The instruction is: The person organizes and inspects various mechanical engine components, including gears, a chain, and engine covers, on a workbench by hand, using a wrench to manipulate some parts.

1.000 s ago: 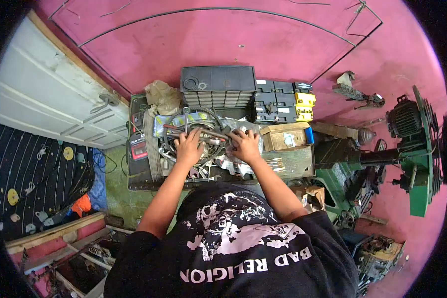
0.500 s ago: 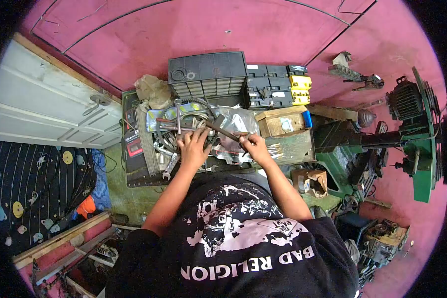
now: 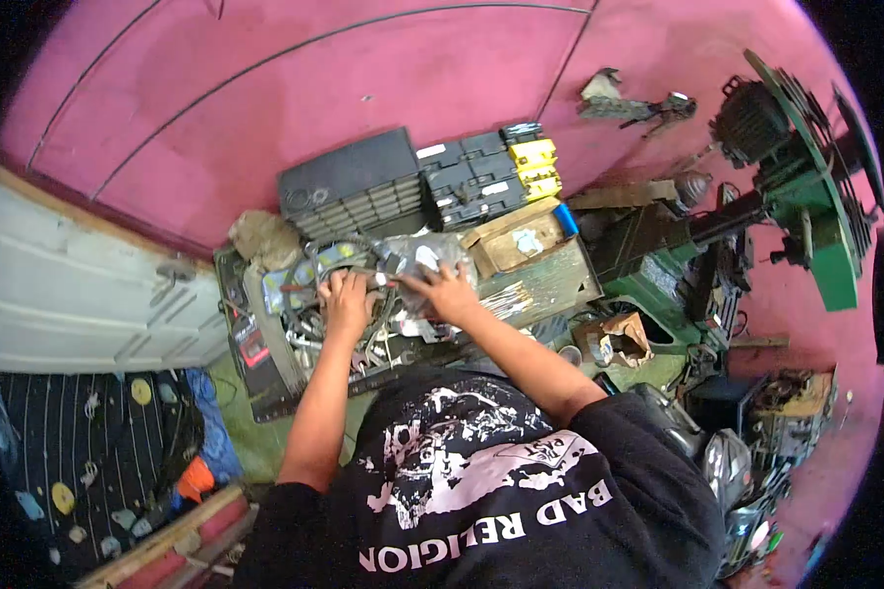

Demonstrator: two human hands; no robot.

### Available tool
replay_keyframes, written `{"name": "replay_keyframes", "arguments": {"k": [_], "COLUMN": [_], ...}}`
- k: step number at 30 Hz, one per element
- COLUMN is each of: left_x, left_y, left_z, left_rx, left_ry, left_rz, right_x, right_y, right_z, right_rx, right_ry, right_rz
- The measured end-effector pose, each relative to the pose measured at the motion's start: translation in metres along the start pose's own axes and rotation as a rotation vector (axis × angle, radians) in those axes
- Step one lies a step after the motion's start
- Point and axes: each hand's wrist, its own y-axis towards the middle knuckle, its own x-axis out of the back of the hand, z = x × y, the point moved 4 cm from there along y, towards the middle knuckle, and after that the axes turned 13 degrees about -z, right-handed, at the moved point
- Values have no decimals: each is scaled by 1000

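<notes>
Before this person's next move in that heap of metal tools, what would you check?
1. Left hand in contact with the tangled heap of grey metal wrenches: ok.
2. Right hand on the crinkled silver plastic bag: ok.
3. Whether either hand grips anything: cannot tell.
4. Open brown cardboard box clear of the right hand: ok.
5. Black plastic drawer cabinet standing behind the heap, out of the way: ok.
6. Heap tidy enough to pull one tool free: not ok, pieces overlap.
</notes>
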Motion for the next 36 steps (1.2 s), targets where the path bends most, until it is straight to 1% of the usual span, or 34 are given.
{"name": "replay_keyframes", "arguments": {"k": [1,2,4,5,6,8,9,10,12,13,14,16,17,19,21,23,24,26,28,30,32,34,36], "left_x": [5,10,5,4,7,15,16,16,15,13,6,10,13,21,22,16,15,11,-1,-18,-34,-51,-71], "left_y": [5,10,11,10,12,15,13,9,4,1,-3,3,3,15,22,37,49,75,102,134,171,210,250], "left_z": [-11,-21,-33,-37,-42,-52,-56,-60,-67,-67,-61,-62,-62,-70,-84,-106,-121,-161,-198,-233,-270,-303,-333], "left_rx": [-11,-19,-33,-26,-18,-51,-73,-79,-50,-12,127,102,79,79,60,5,0,-63,-132,-175,-155,-223,-288], "left_ry": [-20,-39,-110,-102,-94,-120,-145,-147,-195,-221,-238,-171,-96,-85,-71,-114,-117,-262,-323,-439,-537,-649,-765], "left_rz": [-16,-31,-29,-49,-69,-54,-37,-37,-58,-64,-51,-115,-112,-85,-52,-40,-31,13,6,-30,-13,-6,-59], "right_x": [10,12,7,10,12,11,18,20,27,39,47,61,67,102,136,166,184,212,244,259,295,327,364], "right_y": [3,4,14,13,12,8,6,3,2,2,-3,-9,-13,-22,-31,-43,-51,-65,-78,-89,-92,-91,-85], "right_z": [7,12,13,11,12,12,4,0,-11,-11,-14,-23,-32,-52,-74,-98,-112,-141,-175,-215,-253,-292,-328], "right_rx": [-12,-28,-176,-200,-207,-584,-641,-643,-522,-424,-395,-431,-435,-304,-268,-260,-258,-263,-337,-420,-330,-286,-218], "right_ry": [149,234,529,561,558,1771,1666,1666,1219,1094,1112,1113,1111,853,857,835,765,642,603,599,473,371,166], "right_rz": [3,-70,-11,-96,-103,-102,-25,-32,15,-187,-283,-298,-303,-338,-341,-356,-372,-430,-483,-523,-557,-520,-491]}}
